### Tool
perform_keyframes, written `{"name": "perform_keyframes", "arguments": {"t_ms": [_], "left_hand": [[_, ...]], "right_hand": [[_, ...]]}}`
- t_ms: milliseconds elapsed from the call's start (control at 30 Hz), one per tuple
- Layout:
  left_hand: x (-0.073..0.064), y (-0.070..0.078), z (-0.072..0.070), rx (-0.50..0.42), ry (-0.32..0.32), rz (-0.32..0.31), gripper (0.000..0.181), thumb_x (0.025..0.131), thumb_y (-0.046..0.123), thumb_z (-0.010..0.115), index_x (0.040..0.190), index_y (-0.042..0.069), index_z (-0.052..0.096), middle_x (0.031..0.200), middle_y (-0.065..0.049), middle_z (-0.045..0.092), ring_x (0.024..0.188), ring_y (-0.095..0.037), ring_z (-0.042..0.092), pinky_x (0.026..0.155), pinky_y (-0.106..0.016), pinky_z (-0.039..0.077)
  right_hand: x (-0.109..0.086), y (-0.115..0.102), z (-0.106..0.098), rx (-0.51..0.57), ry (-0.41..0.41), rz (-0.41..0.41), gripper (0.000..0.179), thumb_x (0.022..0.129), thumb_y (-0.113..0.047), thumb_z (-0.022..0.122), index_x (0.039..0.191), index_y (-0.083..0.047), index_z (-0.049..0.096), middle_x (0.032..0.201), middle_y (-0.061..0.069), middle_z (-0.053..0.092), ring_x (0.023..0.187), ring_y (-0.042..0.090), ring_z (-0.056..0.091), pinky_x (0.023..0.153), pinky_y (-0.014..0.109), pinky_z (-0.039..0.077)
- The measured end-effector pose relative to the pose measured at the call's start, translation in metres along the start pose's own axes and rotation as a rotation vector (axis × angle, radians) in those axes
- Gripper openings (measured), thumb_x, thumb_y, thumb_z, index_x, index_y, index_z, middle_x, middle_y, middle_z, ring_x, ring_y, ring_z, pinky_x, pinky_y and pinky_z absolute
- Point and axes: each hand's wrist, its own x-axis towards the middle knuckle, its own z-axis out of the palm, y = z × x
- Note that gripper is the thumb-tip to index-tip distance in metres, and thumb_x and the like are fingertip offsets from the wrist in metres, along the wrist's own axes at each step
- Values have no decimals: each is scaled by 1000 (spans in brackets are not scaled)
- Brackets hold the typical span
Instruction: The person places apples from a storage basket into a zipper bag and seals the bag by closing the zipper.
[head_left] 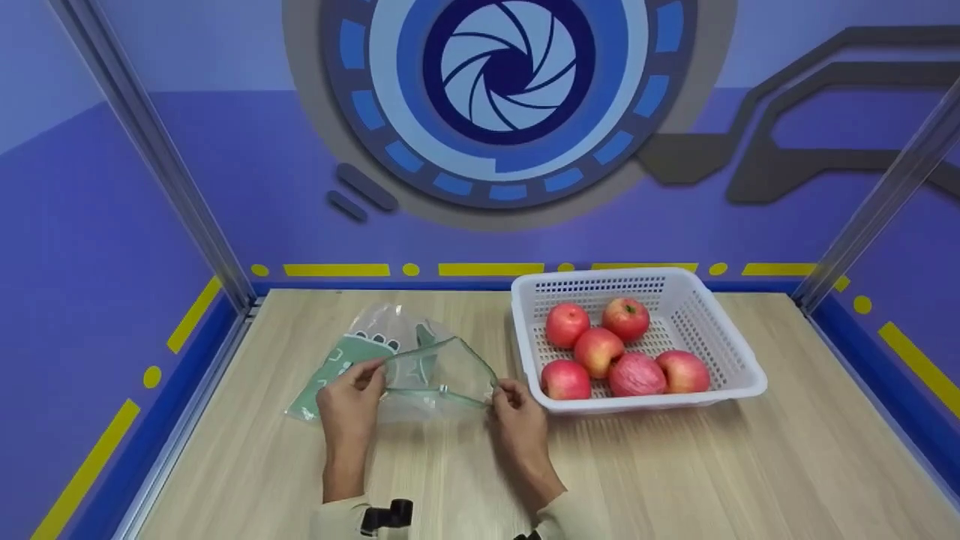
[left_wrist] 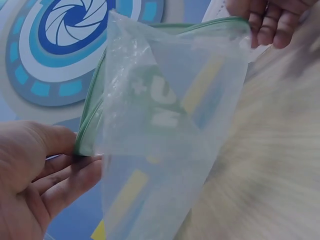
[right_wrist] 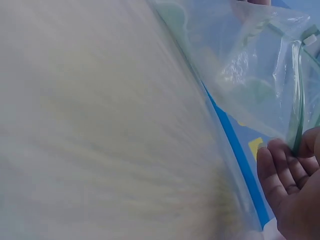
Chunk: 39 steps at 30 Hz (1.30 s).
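- Looking down, saw a pale wood-grain tabletop point(head_left: 675, 480) beneath the rest.
- Saw a white, rectangular, perforated plastic basket point(head_left: 637, 403) at right.
- Saw a clear plastic bag point(head_left: 420, 367) with green print and green edging, left of the basket, mouth parted.
- Noticed the left hand point(head_left: 349, 405) pinching one mouth corner.
- Noticed the right hand point(head_left: 520, 426) pinching the opposite corner, just beside the basket.
- Counted six round, red-and-yellow apples point(head_left: 598, 352) inside the basket.
- Spotted a small white slider point(head_left: 443, 388) on the bag's edging.

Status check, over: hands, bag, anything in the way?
Left hand and right hand both pinching clear bag. Bag held spread open. Basket with six apples just right of right hand; nothing seen blocking the bag.
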Motion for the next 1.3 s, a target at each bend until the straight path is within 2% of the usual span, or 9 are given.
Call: {"name": "perform_keyframes", "arguments": {"t_ms": [233,400,567,733,867,1000,1067,1167,1300], "left_hand": [[4,-2,-12,-41,156,-45,9,94,1,79,102,-1,82,87,-11,78,72,-17,72,61,-9,50],[2,1,-15,-95,190,-113,11,97,5,77,105,1,82,90,-10,78,72,-10,71,66,-11,55],[1,5,-15,-112,141,-134,12,98,7,76,107,1,82,92,-11,77,75,-13,71,67,-12,55],[-2,8,-11,-171,5,-143,12,98,5,77,107,-1,81,94,-12,78,80,-19,74,69,-16,58],[-3,11,-5,-276,-83,-209,14,98,5,77,110,-2,80,100,-15,78,88,-26,76,73,-23,62],[-2,14,-1,-409,-102,-302,18,97,3,77,113,-4,78,105,-18,77,92,-28,77,75,-28,63],[-2,15,0,-458,-99,-351,20,97,2,77,115,-5,78,108,-18,77,92,-24,77,76,-29,63],[-1,16,1,-496,-89,-415,23,97,4,78,118,-4,77,111,-18,77,94,-21,77,78,-29,63],[-2,17,2,-506,-56,-455,24,98,8,78,120,-2,77,115,-17,76,97,-21,77,81,-28,62]], "right_hand": [[2,2,-2,46,40,17,11,101,-1,64,106,7,69,83,5,63,72,18,61,61,23,53],[2,3,-3,55,39,21,10,101,-1,63,107,6,68,86,8,65,76,27,66,63,27,58],[1,3,-3,91,8,41,13,103,-3,63,109,8,67,86,9,66,77,27,68,66,31,61],[-2,1,-3,124,-54,58,18,105,-6,65,112,10,66,87,13,67,75,21,67,69,34,62],[-4,0,-1,103,-86,21,19,105,-6,65,114,11,67,91,18,69,76,20,67,70,36,62],[-4,-3,-1,100,-130,22,22,107,-8,64,114,12,66,92,20,71,77,22,67,70,37,62],[-4,-7,-3,70,-152,38,24,107,-12,63,112,11,66,91,19,71,78,24,68,71,37,61],[-6,-17,-13,-91,-217,35,27,108,-20,64,104,6,69,88,16,70,79,24,67,70,34,59],[-8,-36,-36,-327,-414,-4,27,107,-25,65,99,0,73,85,8,71,78,19,66,69,32,56]]}}
